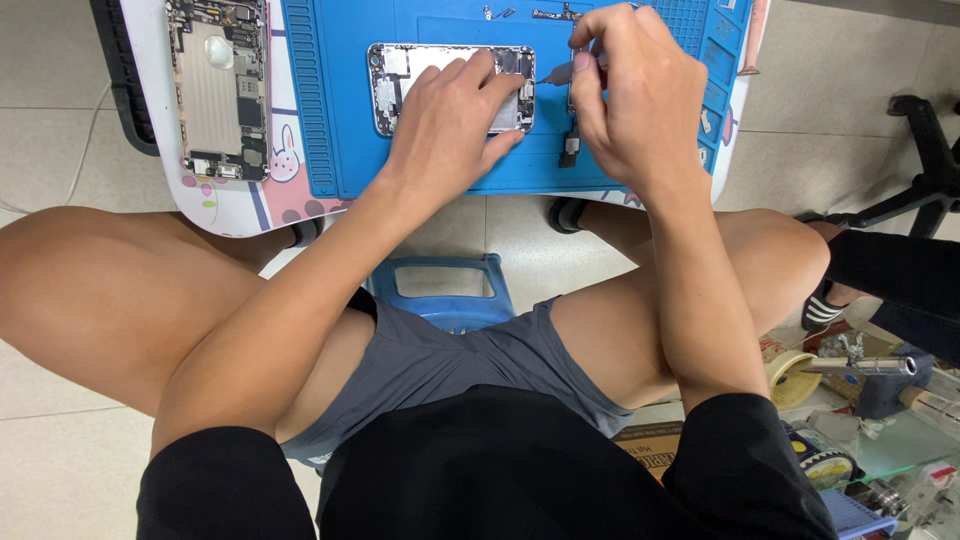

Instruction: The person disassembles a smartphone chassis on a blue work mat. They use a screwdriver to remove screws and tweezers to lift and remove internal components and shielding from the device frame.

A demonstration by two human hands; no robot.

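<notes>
While the left hand [452, 118] presses flat on the opened silver phone casing [400, 85], the right hand [630, 95] grips a thin metal-tipped tool [556, 74]. Both rest on a blue rubber work mat [340, 120].

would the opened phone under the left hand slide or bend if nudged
The opened phone probably stays put: it lies flat on the blue mat, pinned by the left hand. Its metal shell looks stiff; exposed small parts seem fragile.
</notes>
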